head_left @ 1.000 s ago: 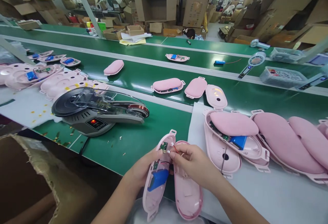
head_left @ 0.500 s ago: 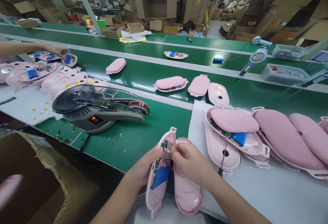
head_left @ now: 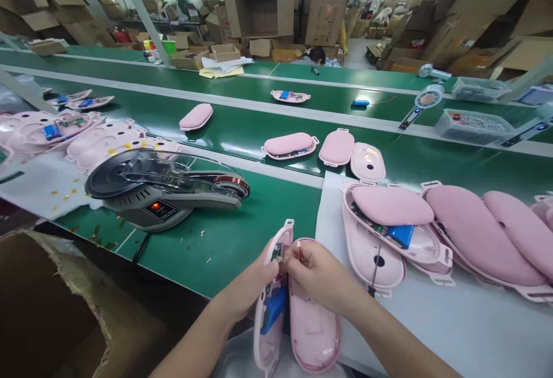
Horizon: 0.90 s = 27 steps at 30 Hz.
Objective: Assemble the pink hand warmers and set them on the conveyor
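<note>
My left hand point(head_left: 254, 283) grips a pink casing half point(head_left: 262, 343) by its side, tilted up on edge. Inside that half are a blue battery pack point(head_left: 273, 312) and a small green circuit board point(head_left: 277, 250), partly covered by my thumb. My right hand point(head_left: 322, 277) is closed in a pinch on a thin red wire with a white plug point(head_left: 298, 244), fingertips close to the board. Below the right hand stands the other pink casing half point(head_left: 315, 335), its hollow inside facing me. The exact contact between my fingertips is hidden.
A tape dispenser point(head_left: 168, 199) stands left on the green bench. At right, pink casings point(head_left: 393, 205) and a screwdriver point(head_left: 375, 271) lie on a white sheet point(head_left: 432, 326). More casings sit on the conveyor point(head_left: 242, 118). An open carton point(head_left: 82, 303) is at lower left.
My fingertips have come closer together at the board, and the left casing half has turned more on edge. Another person's hand at far left has left view, along with the casing part it held.
</note>
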### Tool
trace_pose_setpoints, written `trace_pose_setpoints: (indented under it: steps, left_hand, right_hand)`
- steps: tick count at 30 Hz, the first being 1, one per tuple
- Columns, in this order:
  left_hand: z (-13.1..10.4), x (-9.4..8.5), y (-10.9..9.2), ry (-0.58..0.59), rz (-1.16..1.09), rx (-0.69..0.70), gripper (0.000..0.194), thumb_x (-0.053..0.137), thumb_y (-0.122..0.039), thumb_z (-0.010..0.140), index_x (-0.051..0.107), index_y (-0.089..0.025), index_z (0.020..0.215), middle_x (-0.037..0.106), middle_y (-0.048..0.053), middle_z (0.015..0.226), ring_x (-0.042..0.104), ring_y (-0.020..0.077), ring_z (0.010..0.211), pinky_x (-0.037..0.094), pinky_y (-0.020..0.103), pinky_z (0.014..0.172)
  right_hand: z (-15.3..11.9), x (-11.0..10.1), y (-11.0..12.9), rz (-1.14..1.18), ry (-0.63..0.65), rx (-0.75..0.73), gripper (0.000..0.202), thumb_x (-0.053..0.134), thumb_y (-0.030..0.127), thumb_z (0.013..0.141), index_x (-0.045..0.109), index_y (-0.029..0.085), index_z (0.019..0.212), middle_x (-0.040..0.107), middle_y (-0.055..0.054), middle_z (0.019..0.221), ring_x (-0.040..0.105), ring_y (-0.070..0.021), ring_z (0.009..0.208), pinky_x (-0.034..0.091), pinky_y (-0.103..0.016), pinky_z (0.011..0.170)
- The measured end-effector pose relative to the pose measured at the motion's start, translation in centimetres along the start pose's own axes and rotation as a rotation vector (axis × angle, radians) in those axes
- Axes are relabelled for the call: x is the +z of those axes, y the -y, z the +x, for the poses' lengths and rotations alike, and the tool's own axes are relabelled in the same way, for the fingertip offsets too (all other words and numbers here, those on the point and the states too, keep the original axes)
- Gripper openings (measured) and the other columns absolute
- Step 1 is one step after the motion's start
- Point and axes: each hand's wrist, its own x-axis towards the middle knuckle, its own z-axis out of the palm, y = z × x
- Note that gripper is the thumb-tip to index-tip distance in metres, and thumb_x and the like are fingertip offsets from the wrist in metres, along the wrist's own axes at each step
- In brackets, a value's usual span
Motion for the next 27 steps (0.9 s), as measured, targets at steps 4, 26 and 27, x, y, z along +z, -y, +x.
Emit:
trace_pose_setpoints:
  steps: [4,26,27]
  left_hand:
    - [0.3,-0.9,0.5,-0.077,-0.187,-0.116,0.048,0.071,-0.049,0.073,0.069,-0.014,0.106,0.075,0.009,0.087,0.067,0.0273,0.093,0.047,0.035,0.087]
    - [-0.2,-0.2,0.7,-0.092,-0.155,-0.023,0.035,0.071,-0.048,0.074,0.074,-0.017,0.088,0.072,0.003,0.064,0.067,0.0186,0.064,0.050,0.031,0.075]
    - [-0.2,-0.2,0.7,-0.086,-0.145,-0.013,0.036,0.071,-0.049,0.074,0.074,-0.018,0.092,0.072,0.003,0.065,0.068,0.0194,0.068,0.050,0.032,0.080]
  right_hand:
    - [0.2,-0.6,-0.8,0.079,-0.037,0.003,0.016,0.049,0.031,0.083,0.049,0.021,0.071,0.046,0.005,0.062,0.040,-0.0098,0.054,0.031,-0.023,0.050]
    - [-0.3,0.2,2.0,-0.300,-0.120,-0.062,0.021,0.042,0.007,0.069,0.036,0.019,0.052,0.043,0.004,0.056,0.041,-0.0108,0.059,0.026,-0.023,0.052]
    - [-0.4,0.2,2.1,-0.314,-0.120,-0.064,0.021,0.042,0.007,0.069,0.036,0.019,0.052,0.043,0.004,0.057,0.041,-0.0109,0.059,0.026,-0.023,0.052]
